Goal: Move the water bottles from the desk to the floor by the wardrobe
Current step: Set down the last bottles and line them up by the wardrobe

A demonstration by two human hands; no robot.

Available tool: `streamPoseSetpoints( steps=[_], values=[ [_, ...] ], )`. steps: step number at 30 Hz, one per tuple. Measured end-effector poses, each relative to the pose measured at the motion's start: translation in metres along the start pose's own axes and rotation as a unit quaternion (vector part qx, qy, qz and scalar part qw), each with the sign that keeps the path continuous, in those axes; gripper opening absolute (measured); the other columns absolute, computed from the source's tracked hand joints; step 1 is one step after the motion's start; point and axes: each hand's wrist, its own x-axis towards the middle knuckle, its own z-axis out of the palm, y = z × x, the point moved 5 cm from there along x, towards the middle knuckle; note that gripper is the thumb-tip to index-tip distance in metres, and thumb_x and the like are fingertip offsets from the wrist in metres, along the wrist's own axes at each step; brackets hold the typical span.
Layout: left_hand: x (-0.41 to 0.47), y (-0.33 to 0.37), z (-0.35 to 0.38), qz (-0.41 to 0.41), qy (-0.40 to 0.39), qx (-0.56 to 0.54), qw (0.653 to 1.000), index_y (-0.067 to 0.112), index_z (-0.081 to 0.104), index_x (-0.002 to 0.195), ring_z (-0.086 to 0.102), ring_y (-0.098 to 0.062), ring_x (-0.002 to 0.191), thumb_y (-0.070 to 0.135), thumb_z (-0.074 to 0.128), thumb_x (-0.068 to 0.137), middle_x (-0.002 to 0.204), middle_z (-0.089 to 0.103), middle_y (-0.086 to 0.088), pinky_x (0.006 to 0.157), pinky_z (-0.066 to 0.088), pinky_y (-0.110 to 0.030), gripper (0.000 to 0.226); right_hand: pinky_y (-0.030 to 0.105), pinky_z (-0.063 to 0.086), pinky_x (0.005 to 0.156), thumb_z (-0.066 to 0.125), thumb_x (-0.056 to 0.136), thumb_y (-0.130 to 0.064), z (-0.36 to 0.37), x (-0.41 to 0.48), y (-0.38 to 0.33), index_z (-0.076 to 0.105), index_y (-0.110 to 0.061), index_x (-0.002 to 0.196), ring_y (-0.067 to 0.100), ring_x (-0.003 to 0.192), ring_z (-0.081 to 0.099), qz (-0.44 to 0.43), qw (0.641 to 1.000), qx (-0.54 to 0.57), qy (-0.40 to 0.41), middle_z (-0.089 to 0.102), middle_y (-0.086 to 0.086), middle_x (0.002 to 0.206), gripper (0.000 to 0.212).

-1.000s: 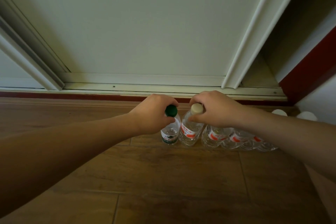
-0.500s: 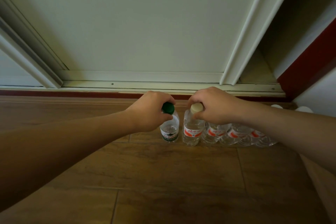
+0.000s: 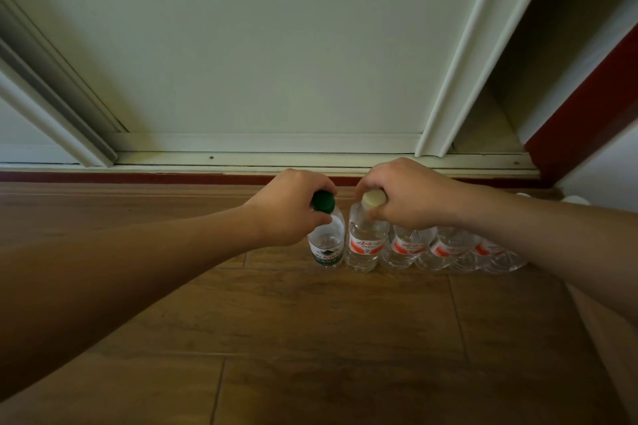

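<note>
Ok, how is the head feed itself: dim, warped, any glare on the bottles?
Head view: dim, even light with no hard shadows; the left hand, the right hand and both forearms read dark. Head view: the wide-angle bend splays the frame rails of the pale wardrobe door outward. Head view: the green-capped clear plastic bottle and the white-capped red-labelled clear plastic bottle look sharp, with faint highlights only.

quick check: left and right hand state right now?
Left hand: closed, fingers gripping the green-capped bottle by its cap.
Right hand: closed, fingers gripping the white-capped bottle by its cap.
</note>
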Motion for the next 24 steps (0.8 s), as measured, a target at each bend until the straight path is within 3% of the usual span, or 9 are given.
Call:
streamPoseSetpoints(
  steps=[24],
  values=[
    [0.0060, 0.0077, 0.0001, 0.018, -0.011, 0.019, 1.000, 0.021, 0.062, 0.126, 0.057, -0.008, 0.098, 0.023, 0.075, 0.084, 0.117, 0.064, 0.003, 0.089, 0.049, -0.025, 0.043, 0.034, 0.050, 0.088, 0.073, 0.084, -0.029, -0.0037, 0.0015, 0.0053, 0.067, -0.031, 0.116, 0.013, 0.105, 0.057, 0.006, 1.000, -0.014, -0.004, 0.065, -0.008, 0.117, 0.033]
  ],
)
